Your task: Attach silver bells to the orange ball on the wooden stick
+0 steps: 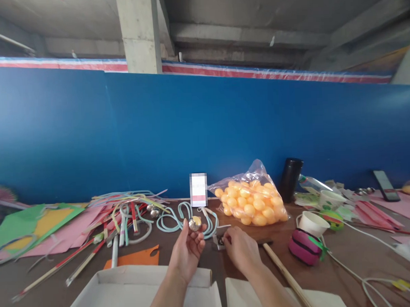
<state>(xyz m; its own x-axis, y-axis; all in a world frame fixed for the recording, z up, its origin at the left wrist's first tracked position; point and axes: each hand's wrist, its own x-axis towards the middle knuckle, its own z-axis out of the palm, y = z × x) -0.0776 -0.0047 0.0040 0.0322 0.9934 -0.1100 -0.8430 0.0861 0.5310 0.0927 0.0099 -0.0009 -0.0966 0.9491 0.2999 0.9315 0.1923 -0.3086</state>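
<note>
My left hand [186, 253] is raised over the table, its thumb and fingers closed around a shiny silver ball [195, 223]. A yellow-orange patch shows at the ball's upper edge; I cannot tell whether it is a second piece or a reflection. To the right, my right hand [242, 250] is bent down with its fingertips pressed together at a small open box [221, 246] with dark bits inside. Whatever those fingers hold is hidden. Pale blue tubing [170, 223] lies coiled just behind my left hand.
A clear bag of orange balls [250, 203] sits behind my right hand. Rightward are a black bottle [292, 180], a paper cup [313, 224], a magenta pouch [306, 247] and a wooden stick [288, 276]. Strips and coloured paper [67, 227] cover the left. A white box [129, 288] lies in front.
</note>
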